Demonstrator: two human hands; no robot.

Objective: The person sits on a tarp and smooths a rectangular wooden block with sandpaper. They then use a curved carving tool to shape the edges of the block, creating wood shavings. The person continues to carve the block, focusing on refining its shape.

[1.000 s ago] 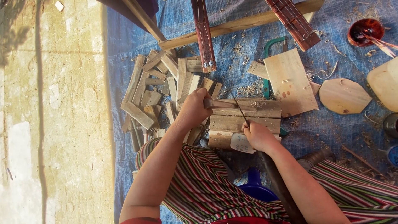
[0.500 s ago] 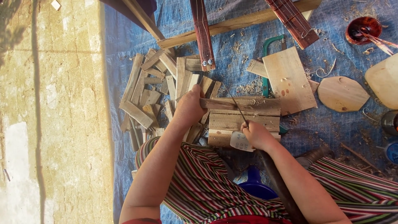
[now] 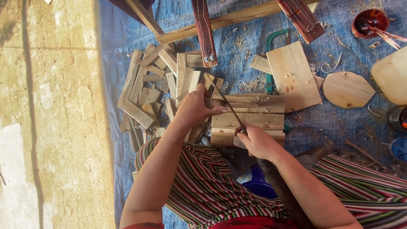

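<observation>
Gripping the end of a wooden slat [image 3: 248, 103], the left hand [image 3: 193, 109] steadies it atop stacked boards [image 3: 248, 127]; the right hand [image 3: 256, 142], at five o'clock, clasps a thin blade [image 3: 229, 108] angled across the slat.

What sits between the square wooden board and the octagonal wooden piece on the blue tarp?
In the head view, only bare blue tarp with a few wood shavings separates the square board from the octagonal piece.

Pale tan wood slats [image 3: 248, 121] on a blue tarp [image 3: 335, 123]; red, green and white striped cloth [image 3: 203, 186]; dark red-brown bowl [image 3: 369, 22].
</observation>
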